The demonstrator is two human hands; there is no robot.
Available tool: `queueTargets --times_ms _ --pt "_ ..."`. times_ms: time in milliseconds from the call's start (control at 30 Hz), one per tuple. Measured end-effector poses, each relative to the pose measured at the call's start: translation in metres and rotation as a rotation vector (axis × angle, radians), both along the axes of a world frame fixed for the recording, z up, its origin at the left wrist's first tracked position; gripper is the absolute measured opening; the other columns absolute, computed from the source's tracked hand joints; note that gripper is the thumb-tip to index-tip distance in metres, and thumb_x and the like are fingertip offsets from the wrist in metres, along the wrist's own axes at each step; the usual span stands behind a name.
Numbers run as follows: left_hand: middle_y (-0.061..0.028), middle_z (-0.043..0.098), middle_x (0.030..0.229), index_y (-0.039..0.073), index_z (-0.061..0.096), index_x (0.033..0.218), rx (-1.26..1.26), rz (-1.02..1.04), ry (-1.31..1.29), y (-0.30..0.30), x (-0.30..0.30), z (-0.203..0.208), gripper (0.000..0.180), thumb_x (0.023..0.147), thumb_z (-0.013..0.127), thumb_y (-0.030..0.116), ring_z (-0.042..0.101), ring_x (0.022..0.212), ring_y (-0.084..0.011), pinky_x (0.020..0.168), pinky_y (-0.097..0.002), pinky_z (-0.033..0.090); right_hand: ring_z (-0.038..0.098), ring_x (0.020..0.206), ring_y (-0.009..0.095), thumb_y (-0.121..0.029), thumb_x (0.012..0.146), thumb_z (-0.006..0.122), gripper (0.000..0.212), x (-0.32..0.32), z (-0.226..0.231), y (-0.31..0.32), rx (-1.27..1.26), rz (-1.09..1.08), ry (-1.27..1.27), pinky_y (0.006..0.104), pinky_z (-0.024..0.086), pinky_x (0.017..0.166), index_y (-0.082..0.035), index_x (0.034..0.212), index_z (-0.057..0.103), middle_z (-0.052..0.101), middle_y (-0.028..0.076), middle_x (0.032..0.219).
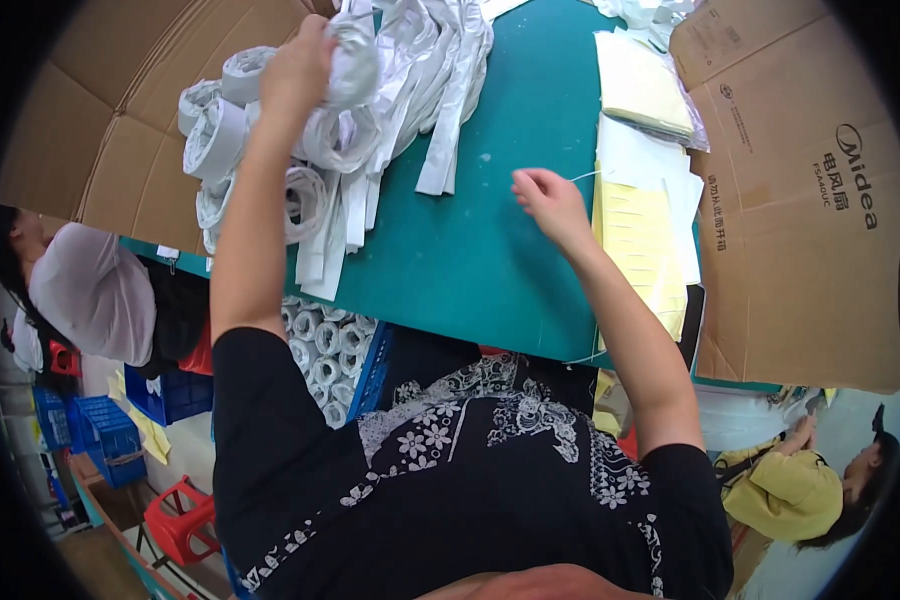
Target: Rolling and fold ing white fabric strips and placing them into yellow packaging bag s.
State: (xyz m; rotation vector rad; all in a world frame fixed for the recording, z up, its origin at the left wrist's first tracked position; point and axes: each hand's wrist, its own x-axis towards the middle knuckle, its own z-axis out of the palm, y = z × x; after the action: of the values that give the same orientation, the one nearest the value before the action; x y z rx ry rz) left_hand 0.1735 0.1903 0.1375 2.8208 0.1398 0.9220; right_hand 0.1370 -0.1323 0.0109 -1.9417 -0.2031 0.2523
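Observation:
My left hand (298,68) reaches to the far left of the table and grips a coiled roll of white strip (355,68), which is slightly blurred. Around it lie several more white strip rolls (213,140), stacked against the open cardboard box. Long flat white strips (440,150) spread out just to its right. Over the green tabletop, my right hand (552,205) is closed with its fingertips together. A thin pale strand (588,175) runs from beside this hand toward the yellow slitted sheets (635,235); what the fingers hold is hidden.
Cardboard boxes stand at left (135,150) and right (790,200) of the green table (530,100). A bagged yellow stack (642,85) lies far right. Below the near edge, a blue crate (373,370) holds white rolls. People sit at both sides; a red stool (182,520) stands lower left.

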Motion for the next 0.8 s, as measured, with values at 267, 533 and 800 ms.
queueTargets --times_ms 267,533,800 --pt "-0.0135 0.067 0.079 0.007 0.069 0.085 -0.074 -0.045 0.583 0.089 0.063 -0.019 0.029 0.073 0.066 0.033 0.064 0.072 -0.0263 0.067 -0.0376 0.049 0.060 0.089 0.036 -0.058 0.071 0.061 0.071 0.100 -0.033 0.115 -0.422 -0.179 -0.222 0.0412 0.048 0.078 0.007 0.101 0.056 0.062 0.023 0.096" --pt "-0.0231 0.060 0.084 0.001 0.063 0.078 -0.100 -0.367 0.274 -0.034 0.091 -0.040 0.028 0.084 0.044 0.021 0.057 0.084 -0.0394 0.075 -0.0458 0.045 0.057 0.099 0.032 -0.040 0.071 0.073 0.073 0.217 -0.007 0.144 0.427 -0.256 0.432 0.0407 0.046 0.079 0.011 0.117 0.047 0.056 0.022 0.113" --pt "-0.0265 0.035 0.135 -0.009 0.041 0.126 -0.611 0.600 0.524 -0.029 0.218 -0.134 0.079 0.081 0.045 0.057 0.032 0.127 -0.0360 0.104 -0.0403 0.025 0.062 0.087 0.031 -0.025 0.075 0.069 0.050 0.251 -0.024 0.133 0.571 -0.008 0.735 0.0421 0.050 0.074 0.007 0.110 0.054 0.062 0.019 0.103"
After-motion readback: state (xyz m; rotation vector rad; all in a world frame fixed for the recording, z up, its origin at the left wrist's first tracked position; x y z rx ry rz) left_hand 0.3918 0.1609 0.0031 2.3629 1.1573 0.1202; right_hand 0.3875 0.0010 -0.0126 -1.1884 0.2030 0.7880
